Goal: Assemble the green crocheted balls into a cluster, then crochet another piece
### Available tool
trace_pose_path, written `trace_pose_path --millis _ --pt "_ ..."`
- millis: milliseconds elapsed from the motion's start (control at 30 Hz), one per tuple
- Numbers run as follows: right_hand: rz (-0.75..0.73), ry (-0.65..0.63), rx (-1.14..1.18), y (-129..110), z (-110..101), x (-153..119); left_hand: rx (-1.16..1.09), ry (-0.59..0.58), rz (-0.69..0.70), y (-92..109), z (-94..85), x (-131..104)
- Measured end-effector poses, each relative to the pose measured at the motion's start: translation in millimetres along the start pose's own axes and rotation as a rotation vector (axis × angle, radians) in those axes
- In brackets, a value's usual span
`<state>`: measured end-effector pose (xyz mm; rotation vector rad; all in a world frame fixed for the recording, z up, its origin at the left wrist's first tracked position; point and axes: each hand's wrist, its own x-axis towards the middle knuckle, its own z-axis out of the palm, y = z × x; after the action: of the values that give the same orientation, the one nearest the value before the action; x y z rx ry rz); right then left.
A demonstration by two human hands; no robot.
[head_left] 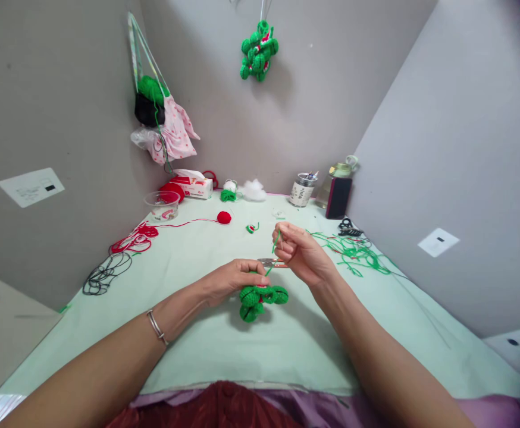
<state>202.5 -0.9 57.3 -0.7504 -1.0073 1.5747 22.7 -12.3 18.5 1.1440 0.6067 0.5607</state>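
Observation:
My left hand (244,276) is closed on a green crocheted toy (251,295) with rounded lobes and bits of red and dark thread, held just over the table. From its top a strand of green yarn (269,270) runs up to my right hand (302,249). The fingers of that hand are pinched around the yarn and a thin, pale sewing needle (281,242). Behind the toy, between my hands, lie thread snips (274,263) with orange handles. A small green, red and white crocheted piece (251,228) rests farther back.
Red yarn (137,238) and black cord (106,274) lie left; tangled green yarn (360,252) and black scissors (349,228) lie right. Along the back stand a plastic bowl (162,202), tissue box (195,185), pen tin (301,193) and phone (338,198). A red yarn ball (224,217) sits mid-table.

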Motion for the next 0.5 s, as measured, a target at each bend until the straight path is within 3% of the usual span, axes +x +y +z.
trace_pose_path --millis 200,500 --pt "-0.055 0.057 -0.012 -4.1 0.0 -1.2 -0.038 0.15 0.09 6.1 -3.1 -3.0" --pt "-0.129 0.059 -0.062 -5.1 -3.0 -1.5 -0.003 0.201 0.29 13.4 -20.0 -5.2"
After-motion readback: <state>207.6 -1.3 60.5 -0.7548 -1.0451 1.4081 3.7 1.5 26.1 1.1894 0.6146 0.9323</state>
